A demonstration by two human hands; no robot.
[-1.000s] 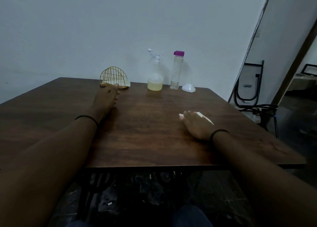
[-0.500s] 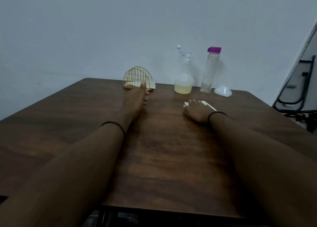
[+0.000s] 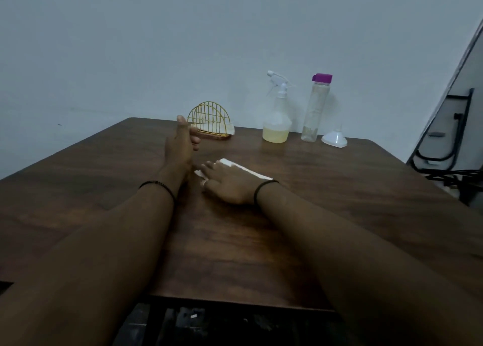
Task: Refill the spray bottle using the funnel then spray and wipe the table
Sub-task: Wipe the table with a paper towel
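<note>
Since half a second ago, your right hand [image 3: 230, 186] is sliding the white tissue [image 3: 235, 168] nearer to you and toward your left arm, while your left hand [image 3: 181, 143] is coming off the gold wire napkin holder [image 3: 210, 122] and lifting clear of it. Your right hand is lying palm down on the tissue, fingers straight and pressing it flat on the table [image 3: 339, 202]. Your left hand is standing on edge, thumb up, fingers loosely extended and holding nothing; it is sitting just left of the holder without touching it. Behind the tissue, at the far edge of the table, the spray bottle [image 3: 277, 122] is standing upright with pale yellow liquid filling its lower part. Just to its right a clear bottle with a purple cap [image 3: 315, 108] is standing upright, and beside that the white funnel [image 3: 335, 138] is resting mouth down, spout up. Each wrist is wearing a dark band.
</note>
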